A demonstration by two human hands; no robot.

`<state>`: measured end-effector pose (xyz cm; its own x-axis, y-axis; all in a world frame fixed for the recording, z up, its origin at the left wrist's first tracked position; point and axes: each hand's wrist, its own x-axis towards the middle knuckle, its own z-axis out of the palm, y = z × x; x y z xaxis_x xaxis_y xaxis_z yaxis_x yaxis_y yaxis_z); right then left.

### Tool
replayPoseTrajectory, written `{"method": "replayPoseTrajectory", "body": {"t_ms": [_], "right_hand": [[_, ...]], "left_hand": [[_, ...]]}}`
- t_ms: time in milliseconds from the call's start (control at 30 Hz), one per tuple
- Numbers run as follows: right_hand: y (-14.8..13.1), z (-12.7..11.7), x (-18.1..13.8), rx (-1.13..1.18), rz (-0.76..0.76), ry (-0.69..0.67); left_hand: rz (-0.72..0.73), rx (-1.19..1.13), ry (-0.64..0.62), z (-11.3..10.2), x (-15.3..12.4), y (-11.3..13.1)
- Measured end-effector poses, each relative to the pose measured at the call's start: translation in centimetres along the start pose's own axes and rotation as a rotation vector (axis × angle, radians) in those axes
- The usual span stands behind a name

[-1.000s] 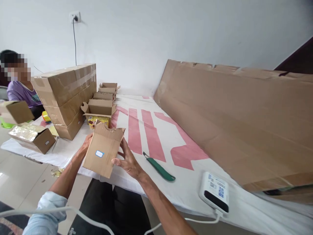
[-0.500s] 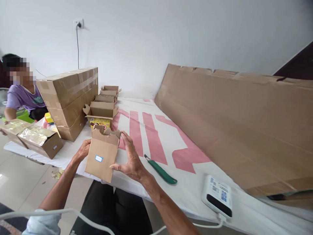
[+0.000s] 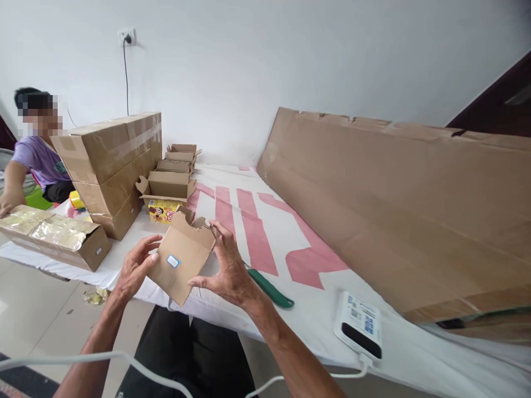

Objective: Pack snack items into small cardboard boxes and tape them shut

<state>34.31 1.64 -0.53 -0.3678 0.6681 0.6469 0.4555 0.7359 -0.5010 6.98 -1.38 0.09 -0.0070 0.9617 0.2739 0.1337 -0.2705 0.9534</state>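
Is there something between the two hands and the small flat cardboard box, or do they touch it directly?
Nothing visible stands between them. The left hand touches the left edge of the small cardboard box and the right hand holds its right edge. The green cutter lies on the table, beside the right hand.

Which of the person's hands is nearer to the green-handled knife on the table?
Right. The right hand is just beside the green-handled knife, partly covering its blade end; the left hand is beyond the small cardboard box.
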Motion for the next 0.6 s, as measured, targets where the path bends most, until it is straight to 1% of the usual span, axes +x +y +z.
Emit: {"method": "replayPoseTrajectory", "body": {"t_ms": [67, 133, 200, 300, 467, 600], "right_hand": [[0.0, 0.1, 0.1, -0.003, -0.017, 0.017], [-0.1, 0.4, 0.2, -0.011, -0.043, 0.035], [-0.2, 0.6, 0.2, -0.024, -0.062, 0.043], [-0.2, 0.6, 0.1, -0.043, -0.082, 0.045], [-0.3, 0.2, -0.1, -0.099, -0.090, 0.051], [-0.4, 0.1, -0.2, -0.111, -0.088, 0.053]], "left_hand": [[0.115, 0.132, -0.007, 0.2, -1.6, 0.3], [0.223, 0.306, -0.063, 0.4, -2.7, 0.2], [0.309, 0.456, -0.111, 0.7, -3.1, -0.2], [0.434, 0.622, -0.116, 0.9, -3.1, -1.0], [0.586, 0.762, -0.073, 1.3, -3.0, -1.6], [0.650, 0.800, -0.053, 1.5, -3.1, -1.4]]}}
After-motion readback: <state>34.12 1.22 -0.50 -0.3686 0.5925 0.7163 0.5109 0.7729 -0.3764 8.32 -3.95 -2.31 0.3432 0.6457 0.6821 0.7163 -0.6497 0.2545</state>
